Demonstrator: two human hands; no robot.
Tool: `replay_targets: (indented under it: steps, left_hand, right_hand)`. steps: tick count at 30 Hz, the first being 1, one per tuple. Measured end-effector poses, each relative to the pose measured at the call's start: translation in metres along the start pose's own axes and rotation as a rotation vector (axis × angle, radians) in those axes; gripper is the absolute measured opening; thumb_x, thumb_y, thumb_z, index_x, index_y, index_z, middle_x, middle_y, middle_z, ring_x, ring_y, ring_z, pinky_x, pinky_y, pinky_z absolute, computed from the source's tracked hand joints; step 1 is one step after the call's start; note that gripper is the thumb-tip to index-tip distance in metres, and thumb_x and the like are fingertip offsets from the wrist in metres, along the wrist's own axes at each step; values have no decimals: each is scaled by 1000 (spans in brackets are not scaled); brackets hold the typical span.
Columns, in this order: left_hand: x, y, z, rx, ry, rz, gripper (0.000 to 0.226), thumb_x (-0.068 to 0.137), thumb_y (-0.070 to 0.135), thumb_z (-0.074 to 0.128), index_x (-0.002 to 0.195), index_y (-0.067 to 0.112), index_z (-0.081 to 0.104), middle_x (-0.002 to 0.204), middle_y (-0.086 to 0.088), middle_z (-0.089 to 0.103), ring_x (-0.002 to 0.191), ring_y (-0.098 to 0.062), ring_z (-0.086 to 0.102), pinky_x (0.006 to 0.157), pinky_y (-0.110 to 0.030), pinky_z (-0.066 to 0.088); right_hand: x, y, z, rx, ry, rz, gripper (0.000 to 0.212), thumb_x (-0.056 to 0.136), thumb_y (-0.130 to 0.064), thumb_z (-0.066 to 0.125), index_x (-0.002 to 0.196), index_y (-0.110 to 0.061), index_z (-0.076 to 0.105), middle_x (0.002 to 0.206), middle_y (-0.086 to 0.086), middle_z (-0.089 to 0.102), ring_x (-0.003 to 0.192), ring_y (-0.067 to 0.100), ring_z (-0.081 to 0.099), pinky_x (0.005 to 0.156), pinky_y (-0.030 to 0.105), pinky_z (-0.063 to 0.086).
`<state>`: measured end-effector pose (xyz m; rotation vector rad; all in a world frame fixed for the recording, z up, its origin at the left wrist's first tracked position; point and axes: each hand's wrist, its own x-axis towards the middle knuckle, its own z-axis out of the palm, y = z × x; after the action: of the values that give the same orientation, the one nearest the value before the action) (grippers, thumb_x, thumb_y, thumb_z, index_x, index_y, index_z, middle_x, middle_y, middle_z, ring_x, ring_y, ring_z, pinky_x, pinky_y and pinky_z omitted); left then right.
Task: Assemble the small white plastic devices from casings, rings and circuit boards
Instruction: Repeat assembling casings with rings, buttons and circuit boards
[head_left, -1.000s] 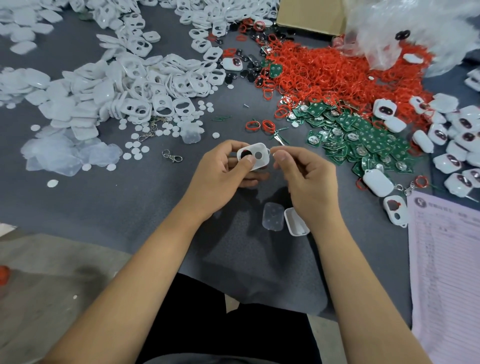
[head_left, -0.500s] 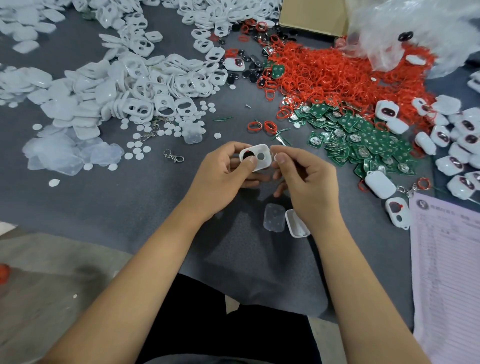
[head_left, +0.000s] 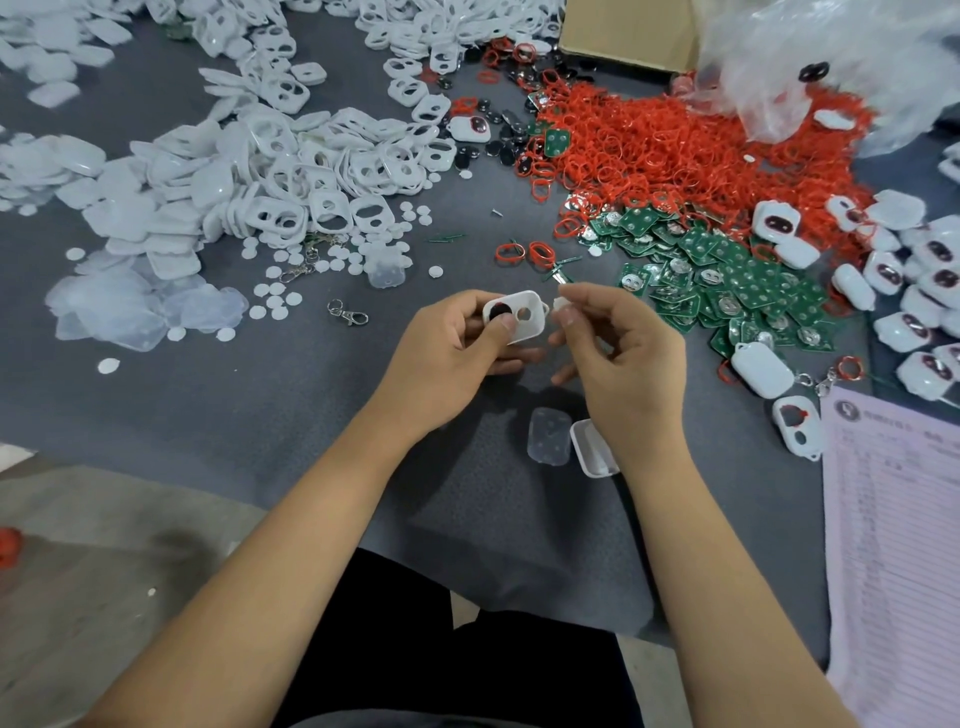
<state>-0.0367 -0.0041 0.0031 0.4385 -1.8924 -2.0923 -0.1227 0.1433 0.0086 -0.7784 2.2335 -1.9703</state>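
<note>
Left hand (head_left: 457, 343) grips a white casing front (head_left: 517, 317), thumb across its face, openings upward for loading; right hand (head_left: 618, 343) pinches a small white piece (head_left: 561, 304) just beside it. Below lie a clear insert (head_left: 548, 435) and casing back (head_left: 592, 449); circuit boards (head_left: 727, 280) and red rings (head_left: 649, 150) lie beyond

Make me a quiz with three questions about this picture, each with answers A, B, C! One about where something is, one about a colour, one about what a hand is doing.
1. Where is the cardboard box?
A. far edge of the table
B. on the person's lap
C. under the printed paper sheet

2. What colour is the big pile of thin rubber rings?
A. blue
B. red
C. yellow

3. What is the left hand doing?
A. lying flat
B. gripping a white plastic casing with two holes
C. pointing

Answers: 1 A, the box sits at the top, behind the rings. 2 B, the heap is bright red. 3 B, thumb and fingers clasp the casing.
</note>
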Motion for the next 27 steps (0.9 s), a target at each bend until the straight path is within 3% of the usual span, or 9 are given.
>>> replay_targets:
  steps: [5, 8, 12, 16, 19, 24, 27]
  left_hand:
    - [1, -1, 0, 28, 23, -3, 15, 108, 5, 52, 117, 2, 63, 104, -2, 76, 86, -20, 79, 73, -23, 61]
    - [1, -1, 0, 56, 20, 10, 17, 108, 8, 52, 118, 1, 64, 100, -1, 77, 86, -22, 80, 73, -25, 62]
    - [-1, -1, 0, 109, 36, 62, 15, 107, 8, 55, 110, 15, 68, 95, 1, 78, 85, -20, 79, 73, -26, 62]
    - [-4, -6, 2, 263, 64, 180, 17, 105, 11, 58, 112, 23, 69, 97, 4, 77, 80, -14, 78, 70, -25, 62]
    - [-5, -7, 2, 334, 61, 206, 18, 104, 12, 59, 117, 19, 69, 98, 8, 77, 77, -8, 77, 70, -20, 59]
    - [-4, -6, 1, 411, 39, 195, 21, 104, 9, 57, 122, 11, 70, 98, 2, 77, 78, -8, 76, 74, -26, 62]
    - [-4, -4, 2, 438, 39, 190, 21, 105, 9, 56, 121, 10, 70, 97, 1, 76, 79, -6, 75, 73, -22, 60]
  right_hand:
    - [0, -1, -1, -62, -6, -27, 19, 97, -5, 71, 101, -23, 72, 85, -13, 74, 73, 10, 70, 55, 23, 57]
    - [0, 0, -2, -201, -23, -87, 9, 95, -16, 75, 96, -24, 74, 93, -14, 70, 79, 12, 67, 62, 35, 58]
    - [0, 3, -1, -328, -37, -183, 2, 92, -15, 78, 94, -15, 79, 106, 2, 66, 98, 1, 61, 85, 14, 44]
    - [-2, 3, 0, -394, -23, -174, 3, 91, -13, 79, 93, -12, 80, 108, 2, 67, 102, 1, 61, 87, 9, 42]
    - [-2, 2, 1, -400, -25, -154, 3, 91, -15, 79, 93, -15, 81, 107, -2, 69, 100, 4, 63, 85, 14, 47]
    - [-3, 0, 1, -393, -24, -111, 4, 89, -16, 79, 90, -20, 81, 104, -7, 70, 98, 7, 65, 83, 28, 53]
    - [-3, 0, 0, -389, -30, -95, 4, 88, -18, 79, 89, -22, 81, 103, -9, 70, 98, 8, 65, 83, 36, 54]
